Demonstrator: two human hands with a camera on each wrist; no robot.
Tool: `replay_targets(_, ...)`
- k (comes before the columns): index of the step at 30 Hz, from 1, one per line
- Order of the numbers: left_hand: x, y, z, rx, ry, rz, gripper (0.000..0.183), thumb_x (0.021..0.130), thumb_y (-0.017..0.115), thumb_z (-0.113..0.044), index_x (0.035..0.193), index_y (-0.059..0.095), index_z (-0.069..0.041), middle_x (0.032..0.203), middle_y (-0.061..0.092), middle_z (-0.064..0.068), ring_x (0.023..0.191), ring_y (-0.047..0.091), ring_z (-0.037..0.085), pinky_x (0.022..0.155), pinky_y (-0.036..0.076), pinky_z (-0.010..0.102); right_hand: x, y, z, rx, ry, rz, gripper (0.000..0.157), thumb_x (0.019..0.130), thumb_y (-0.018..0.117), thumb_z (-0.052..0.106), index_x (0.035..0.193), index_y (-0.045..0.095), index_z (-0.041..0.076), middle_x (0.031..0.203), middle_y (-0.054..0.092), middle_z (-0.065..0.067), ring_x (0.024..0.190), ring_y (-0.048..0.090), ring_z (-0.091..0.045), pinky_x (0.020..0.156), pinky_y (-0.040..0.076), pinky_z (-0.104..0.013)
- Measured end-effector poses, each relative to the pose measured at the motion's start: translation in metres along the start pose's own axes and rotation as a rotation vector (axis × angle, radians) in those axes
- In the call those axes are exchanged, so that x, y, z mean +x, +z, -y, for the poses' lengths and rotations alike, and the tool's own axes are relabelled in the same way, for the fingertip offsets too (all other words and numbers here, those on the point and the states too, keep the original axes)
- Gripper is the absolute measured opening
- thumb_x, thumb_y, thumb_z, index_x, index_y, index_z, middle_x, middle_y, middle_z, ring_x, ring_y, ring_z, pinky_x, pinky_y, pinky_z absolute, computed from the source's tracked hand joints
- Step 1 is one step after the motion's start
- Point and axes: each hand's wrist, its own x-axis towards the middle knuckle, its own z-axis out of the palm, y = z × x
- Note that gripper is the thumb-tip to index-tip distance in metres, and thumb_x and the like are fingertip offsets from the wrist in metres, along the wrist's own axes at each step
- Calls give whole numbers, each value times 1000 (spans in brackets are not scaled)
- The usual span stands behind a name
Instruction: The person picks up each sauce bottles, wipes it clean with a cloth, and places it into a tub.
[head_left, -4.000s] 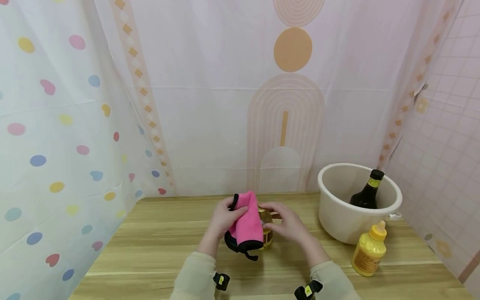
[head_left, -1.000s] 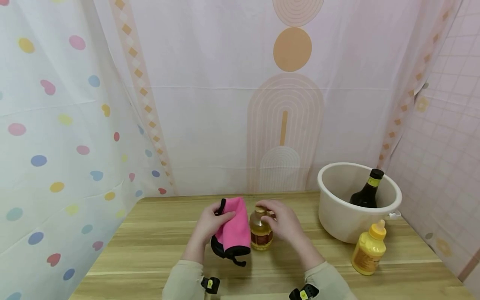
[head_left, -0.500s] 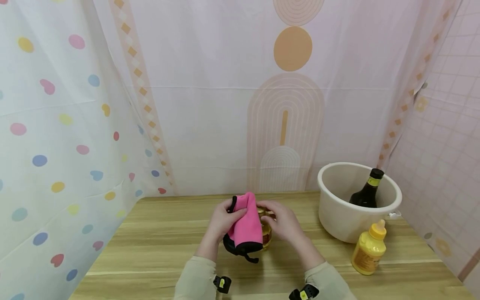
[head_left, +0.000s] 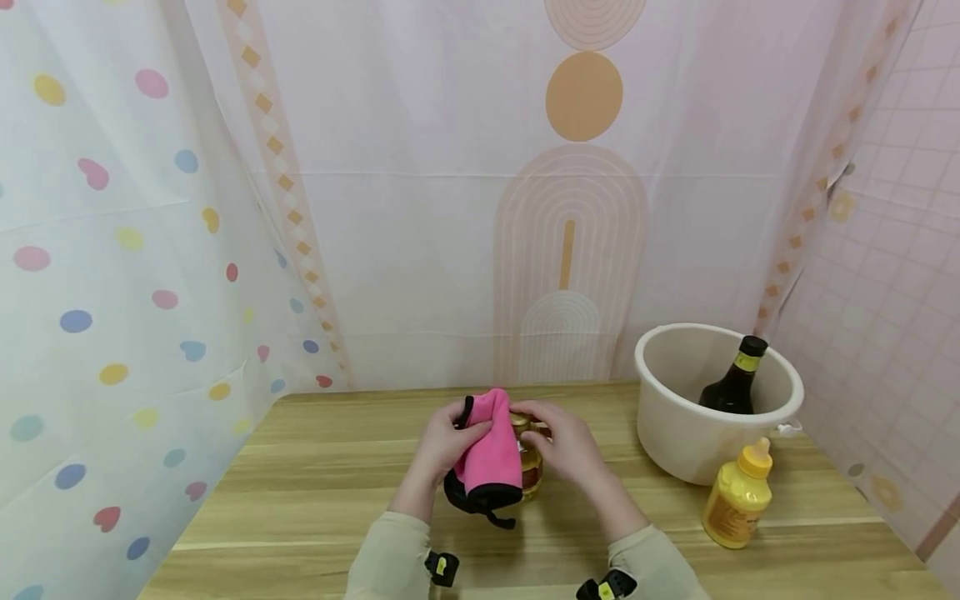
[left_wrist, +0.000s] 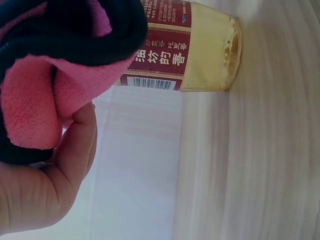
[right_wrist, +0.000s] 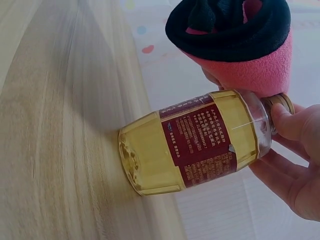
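Observation:
A folded pink cloth with black edging point(head_left: 495, 454) is gripped by my left hand point(head_left: 442, 442), thumb on top. It touches the upper side of a clear oil bottle point(right_wrist: 200, 142) that holds yellow oil and wears a dark red label. My right hand point(head_left: 562, 437) holds that bottle by the neck near its gold cap point(right_wrist: 280, 104), as the right wrist view shows. The bottle stands upright on the table, and in the head view the cloth partly hides it. Seen from the left wrist, the cloth point(left_wrist: 95, 80) hangs in front of the bottle's upper part.
To the right stands a white bucket point(head_left: 667, 433) with a dark, black-capped bottle point(head_left: 731, 387) leaning inside. In front of it is a yellow squeeze bottle point(head_left: 738, 500) with an orange cap. All rest on a wooden table point(head_left: 315, 483), with patterned curtains behind.
One second ago the cloth was left of the bottle, leaving it in full view. My left hand has since brought it right, against the bottle. My right hand has stayed at the neck.

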Motion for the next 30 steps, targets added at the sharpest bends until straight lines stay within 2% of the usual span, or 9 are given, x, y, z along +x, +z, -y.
replay_targets(11, 0, -4, 10, 20, -33, 9, 31, 86, 77, -10, 112, 68, 3, 103, 68, 15, 82, 63, 21, 70, 55, 35, 0, 0, 1, 27, 2, 1, 41, 87, 71, -1, 125, 68, 14, 125, 65, -5, 114, 61, -23, 86, 54, -34)
replay_targets(20, -7, -7, 24, 28, -83, 5, 26, 86, 76, -8, 107, 68, 5, 96, 67, 13, 78, 62, 21, 67, 54, 34, -3, 3, -1, 13, -9, -11, 41, 87, 72, 0, 125, 67, 13, 124, 66, -5, 111, 62, -22, 85, 55, -35)
replay_targets(24, -10, -6, 30, 25, -75, -1, 23, 85, 76, -6, 101, 67, 7, 92, 67, 12, 76, 61, 20, 65, 53, 33, -3, 3, -1, 12, -12, -12, 41, 87, 72, 0, 126, 67, 14, 124, 66, -4, 111, 62, -22, 85, 55, -34)
replay_targets(30, -11, -6, 40, 88, -89, -6, 24, 83, 78, -9, 99, 68, 6, 91, 67, 11, 78, 60, 20, 66, 52, 32, -3, 3, -1, 27, -6, -15, 41, 87, 71, 0, 125, 66, 13, 123, 66, -5, 110, 63, -22, 86, 54, -34)
